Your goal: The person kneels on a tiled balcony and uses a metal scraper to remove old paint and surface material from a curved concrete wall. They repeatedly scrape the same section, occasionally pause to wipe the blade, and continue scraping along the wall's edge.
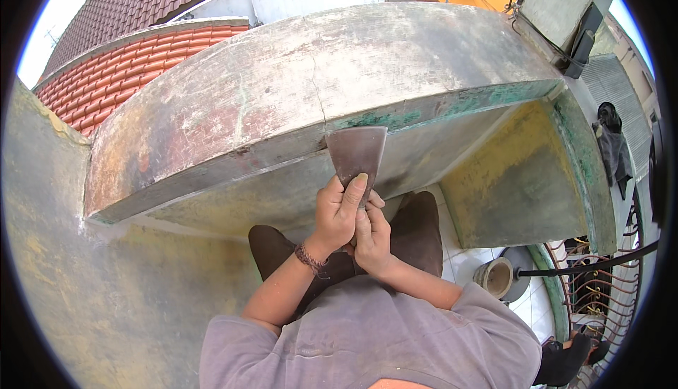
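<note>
A wide scraper (357, 150) with a flat, dull brown blade points away from me, its broad edge at the front lip of the curved concrete wall (296, 81). I cannot tell whether the edge touches the lip. My left hand (337, 212), with a braided cord on the wrist, is wrapped round the scraper's lower part, its thumb lying along the blade. Just below and to the right, my right hand (372, 239) grips the handle end, which the fingers mostly hide. Green paint patches (385, 118) mark the lip beside the blade.
My knees are below the wall. On the right, a yellow-grey partition (526, 184) stands by white floor tiles. A round pot (493, 278) sits near a curved metal railing (621, 283). Dark cloth (613, 145) hangs at far right. Tiled roofs (141, 67) rise beyond the wall.
</note>
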{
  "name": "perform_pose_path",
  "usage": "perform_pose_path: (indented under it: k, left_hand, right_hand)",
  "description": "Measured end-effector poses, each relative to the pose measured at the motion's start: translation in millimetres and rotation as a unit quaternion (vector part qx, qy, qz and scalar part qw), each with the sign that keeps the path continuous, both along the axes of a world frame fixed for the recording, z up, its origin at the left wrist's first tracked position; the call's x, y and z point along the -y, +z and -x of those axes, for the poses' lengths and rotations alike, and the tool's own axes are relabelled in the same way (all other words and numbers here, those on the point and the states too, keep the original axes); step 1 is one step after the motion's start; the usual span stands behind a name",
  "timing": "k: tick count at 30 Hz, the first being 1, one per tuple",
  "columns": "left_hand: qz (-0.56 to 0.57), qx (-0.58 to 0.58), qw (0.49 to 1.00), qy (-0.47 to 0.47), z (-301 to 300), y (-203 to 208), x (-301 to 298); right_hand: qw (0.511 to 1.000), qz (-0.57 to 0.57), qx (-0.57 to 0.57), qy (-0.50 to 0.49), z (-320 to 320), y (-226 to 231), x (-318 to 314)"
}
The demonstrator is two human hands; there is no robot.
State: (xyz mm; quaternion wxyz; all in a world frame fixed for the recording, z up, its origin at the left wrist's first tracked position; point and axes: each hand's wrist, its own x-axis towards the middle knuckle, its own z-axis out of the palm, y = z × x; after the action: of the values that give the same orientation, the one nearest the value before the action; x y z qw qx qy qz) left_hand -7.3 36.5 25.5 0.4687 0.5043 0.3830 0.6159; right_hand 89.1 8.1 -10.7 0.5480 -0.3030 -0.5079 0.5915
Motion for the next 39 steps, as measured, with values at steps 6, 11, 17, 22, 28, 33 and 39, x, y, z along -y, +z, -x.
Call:
perform_pose_path:
  k: [6, 11, 17, 22, 28, 33, 39]
  left_hand:
    - [0.001, -0.006, 1.000, 0.003, 0.8, -4.2, 0.4]
    - [-0.007, 0.004, 1.000, -0.002, 0.5, 2.7, -2.8]
    - [0.016, 0.015, 1.000, -0.004, -2.7, -17.0, 6.7]
    - [0.015, 0.032, 0.999, 0.003, -7.2, -16.3, 5.9]
    - [-0.015, 0.041, 0.999, 0.004, -3.0, -4.2, -0.2]
    - [0.018, 0.017, 1.000, 0.007, -8.4, -25.8, 3.8]
    - [0.030, 0.012, 0.999, 0.012, -9.3, -24.1, 8.7]
  right_hand:
    - [1.000, 0.005, 0.002, 0.003, -0.2, -1.3, 0.8]
    - [1.000, -0.018, 0.004, 0.004, -1.4, 2.6, -5.1]
    - [0.997, -0.023, 0.064, -0.022, -6.3, -14.2, 6.4]
    - [0.998, -0.028, 0.055, -0.012, -10.7, -18.2, 2.4]
    - [0.996, -0.046, 0.072, 0.010, -11.1, -10.9, -10.8]
    - [0.999, -0.020, 0.027, -0.005, -10.5, -28.8, 1.0]
    - [0.999, 0.021, 0.018, 0.023, -13.4, -29.4, 4.5]
